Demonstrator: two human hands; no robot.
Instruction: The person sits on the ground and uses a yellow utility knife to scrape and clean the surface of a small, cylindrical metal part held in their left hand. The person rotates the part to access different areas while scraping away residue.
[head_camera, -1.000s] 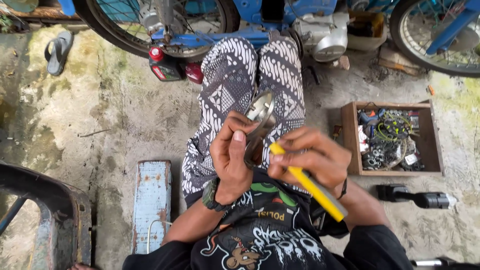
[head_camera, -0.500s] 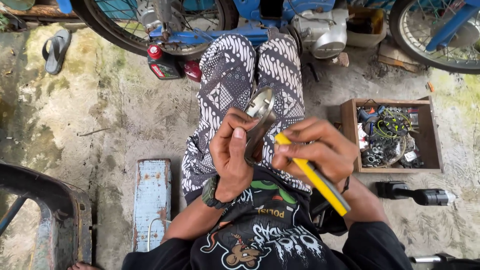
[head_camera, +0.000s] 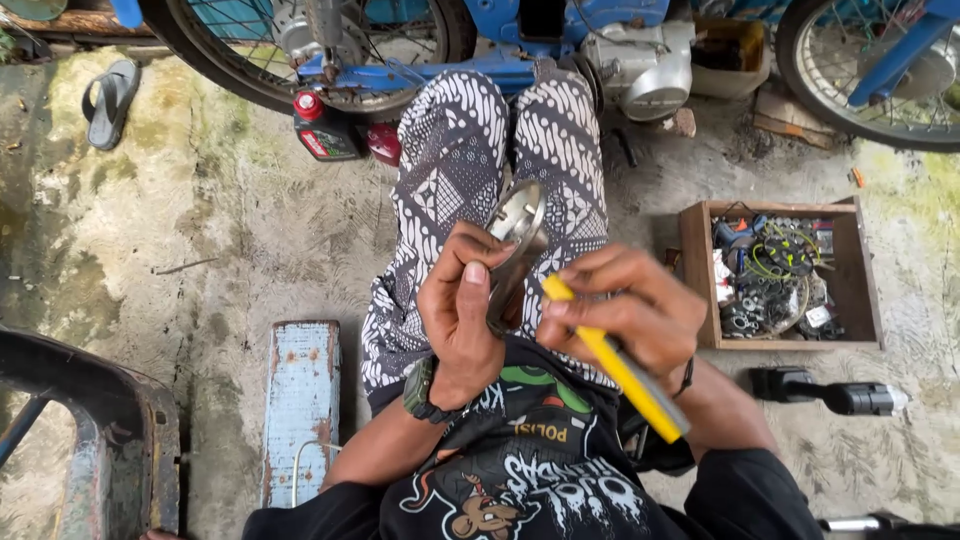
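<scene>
At far left, a dark metal frame (head_camera: 90, 420), cut off by the edge, and a sandal (head_camera: 108, 100) on the stained concrete. Next, a worn pale-blue box (head_camera: 300, 410) beside the patterned trousers (head_camera: 450, 170). Above, a red-capped oil bottle (head_camera: 322, 130) under a blue motorbike (head_camera: 560, 30), seen only in part. In the middle, over the lap, left hand (head_camera: 462, 315) closed around a round metal part (head_camera: 515, 235), held on edge; lower half hidden behind the fingers. Right hand (head_camera: 625, 310) gripping a yellow tool (head_camera: 620, 375), tip hidden against the part. Further right, a wooden tray (head_camera: 700, 280) of small parts, hard to make out, and a black tool (head_camera: 830, 392) on the ground.
</scene>
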